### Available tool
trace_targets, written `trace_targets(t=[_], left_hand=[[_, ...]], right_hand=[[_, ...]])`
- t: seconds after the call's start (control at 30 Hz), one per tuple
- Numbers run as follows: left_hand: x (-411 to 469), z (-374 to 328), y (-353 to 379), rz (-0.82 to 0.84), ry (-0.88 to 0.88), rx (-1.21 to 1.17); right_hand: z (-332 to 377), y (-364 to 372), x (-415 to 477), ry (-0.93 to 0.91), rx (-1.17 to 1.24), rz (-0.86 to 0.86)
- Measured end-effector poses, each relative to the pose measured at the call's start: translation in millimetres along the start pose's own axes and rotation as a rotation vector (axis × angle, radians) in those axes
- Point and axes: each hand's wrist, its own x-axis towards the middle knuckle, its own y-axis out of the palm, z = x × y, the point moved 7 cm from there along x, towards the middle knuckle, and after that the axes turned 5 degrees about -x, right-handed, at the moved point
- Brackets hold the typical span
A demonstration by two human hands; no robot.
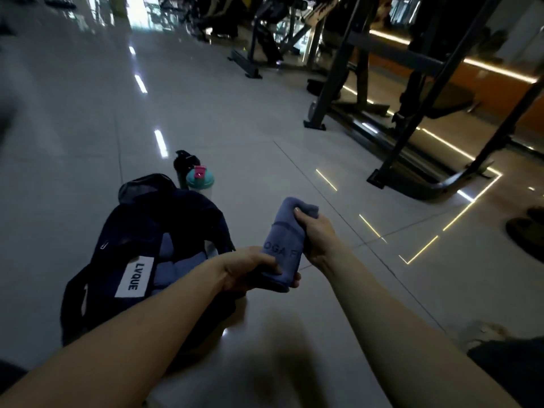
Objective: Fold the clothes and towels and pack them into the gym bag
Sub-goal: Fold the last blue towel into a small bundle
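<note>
Both hands gripped a folded blue-grey cloth towel (284,245), the left hand (250,272) at its near end, the right hand (316,234) at its far end. Folding looked finished; next it needed lowering into the open dark navy fabric gym bag (132,231) just beside it on the floor.

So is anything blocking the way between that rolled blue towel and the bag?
Nothing visible does. Both hands, left and right, hold the rolled towel just right of the gym bag. The bag's top is open, with blue fabric already inside. The two bottles stand behind the bag, out of the path.
</note>
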Motion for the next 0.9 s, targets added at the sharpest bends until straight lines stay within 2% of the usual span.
trace_targets(t=[0.17, 0.33, 0.4, 0.5, 0.6, 0.67, 0.77, 0.9], left_hand=[[-31.5, -15.6, -3.4, -0.073, 0.032, 0.037], [-53.7, -30.3, -26.2, -0.135, -0.020, 0.195], [-63.1, -35.3, -48.8, -0.245, -0.010, 0.224], [-76.8, -43.6, -101.5, -0.501, 0.125, 0.120], [-84.9, -33.1, -137.1, -0.595, 0.196, -0.005], [-89.8, -27.2, -156.7, -0.700, 0.234, -0.007], [-95.6, -27.6, -183.9, -0.860, 0.264, -0.036], [-97.0, -46.9, -213.3, -0.960, 0.209, 0.072]], right_hand=[[34.4, 28.9, -6.7, -0.093, -0.075, -0.042], [39.5, 71.0, 1.1, -0.135, -0.151, 0.124], [31.8, 95.3, 6.9, -0.110, -0.195, 0.183], [13.2, 137.5, 21.4, -0.119, -0.259, 0.268], [-17.3, 165.0, 40.5, -0.064, -0.189, 0.275], [-38.3, 175.1, 50.7, 0.028, -0.158, 0.309], [-60.5, 187.2, 60.8, 0.129, -0.336, 0.456], [-58.7, 203.6, 84.5, -0.051, -0.522, 0.500]])
